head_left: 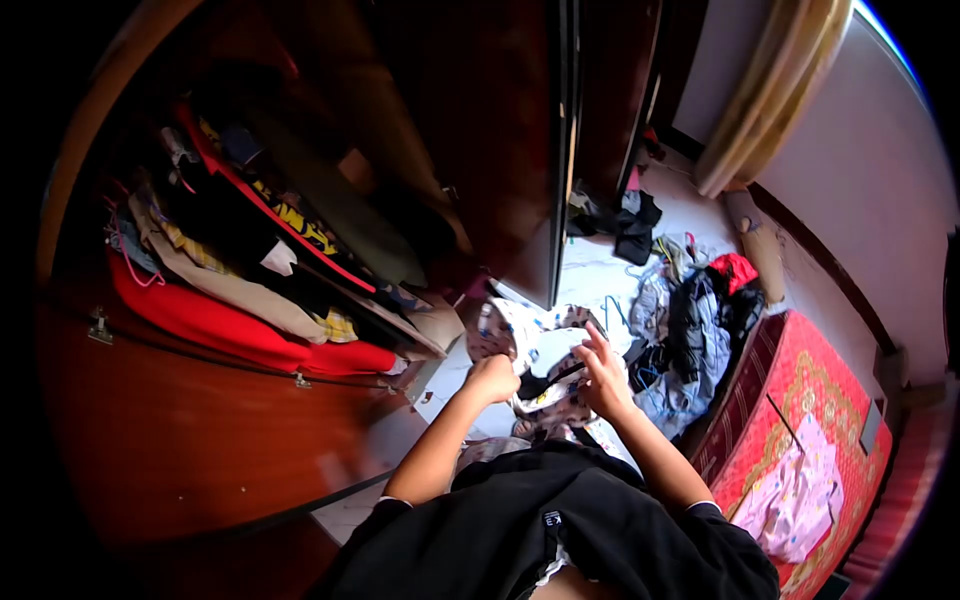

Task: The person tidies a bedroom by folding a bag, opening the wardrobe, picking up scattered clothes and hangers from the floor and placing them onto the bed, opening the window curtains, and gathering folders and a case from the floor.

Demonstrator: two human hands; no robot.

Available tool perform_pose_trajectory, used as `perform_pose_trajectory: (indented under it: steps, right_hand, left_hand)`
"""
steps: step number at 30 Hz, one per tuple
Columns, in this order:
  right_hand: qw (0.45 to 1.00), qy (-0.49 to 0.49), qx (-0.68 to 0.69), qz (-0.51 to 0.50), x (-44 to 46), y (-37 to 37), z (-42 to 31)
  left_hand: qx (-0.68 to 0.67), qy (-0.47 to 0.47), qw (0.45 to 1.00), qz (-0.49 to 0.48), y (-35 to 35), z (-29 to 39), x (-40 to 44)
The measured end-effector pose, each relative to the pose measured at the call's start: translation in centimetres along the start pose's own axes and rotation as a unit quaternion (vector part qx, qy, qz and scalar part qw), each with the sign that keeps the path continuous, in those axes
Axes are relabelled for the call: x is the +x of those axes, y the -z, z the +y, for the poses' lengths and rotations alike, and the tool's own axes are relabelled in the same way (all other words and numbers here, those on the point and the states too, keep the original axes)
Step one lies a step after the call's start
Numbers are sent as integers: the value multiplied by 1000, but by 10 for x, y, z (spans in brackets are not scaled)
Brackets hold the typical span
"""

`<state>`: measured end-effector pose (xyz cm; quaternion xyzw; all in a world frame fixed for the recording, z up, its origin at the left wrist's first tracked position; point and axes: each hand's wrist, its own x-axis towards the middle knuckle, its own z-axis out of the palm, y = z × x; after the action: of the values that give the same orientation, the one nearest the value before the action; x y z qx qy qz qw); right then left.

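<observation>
A white garment with a small dark and coloured print [500, 330] hangs in front of me, its fabric forming a loop between my hands. My left hand [492, 380] is closed on the left side of this garment. On the right side, my right hand [603, 378] is raised with its fingers apart, against or just over the fabric; the lower fingers are partly hidden, and whether they touch it is unclear. More of the printed fabric hangs below, near my feet.
An open wardrobe with hanging clothes [230, 290] stands at the left, its dark door [500, 150] upright ahead. Piled clothes [690, 330] lie on the floor at right. Beyond them are a red patterned mattress [800, 370] with a pink garment [800, 490], and a curtain [765, 90].
</observation>
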<state>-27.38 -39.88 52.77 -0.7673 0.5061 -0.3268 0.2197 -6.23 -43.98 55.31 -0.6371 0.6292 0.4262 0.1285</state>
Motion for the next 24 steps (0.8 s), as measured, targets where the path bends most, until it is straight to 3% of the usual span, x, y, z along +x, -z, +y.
perform_pose_trajectory:
  steps: [1,3,4,7,8,9,11,13,15,17,19,21,22,23,24]
  right_hand:
    - [1000,0,11,-17,21,5,-13]
    - [993,83,-56,-55,49,5,-4]
    - [985,90,-92,-115,57,-2,-10]
    - [948,29,-158,-273,48,-30,5]
    - [965,45,-147,-212,55,-37,16]
    - [964,12,-130,-233,62,-48,34]
    - [940,-89,-134,-301,97,-40,39]
    - [940,-167,-121,-273,112,-47,38]
    - [932,-211,-112,-272,125,-63,37]
    - [934,-229,-71,-264,136,-64,32]
    - [942,-238,-37,-235,162,-75,32]
    - [962,-203,-23,-183,201,-98,12]
    - [973,-182,-4,-139,225,-116,5]
    - [982,-160,15,-94,250,-133,-2]
    - [987,-147,25,-53,277,-147,-16]
  left_hand:
    - [81,-62,995,-18,0,9,4]
    - [71,-130,989,20,9,23,10]
    - [189,-123,973,-42,13,31,5]
    - [164,-106,979,-64,26,28,7]
    - [155,-106,981,-57,32,25,20]
    - [55,-190,980,-9,43,8,35]
    - [-33,-320,925,203,80,-14,69]
    - [-313,-188,898,245,129,-60,130]
    - [-273,-167,891,322,164,-78,137]
    - [-414,-170,827,342,186,-99,162]
    - [-378,-168,826,383,222,-116,172]
    - [-322,-184,788,492,243,-183,215]
    - [-435,-97,762,469,252,-201,207]
    - [-453,-77,738,494,259,-218,197]
    - [-460,16,725,513,266,-232,184]
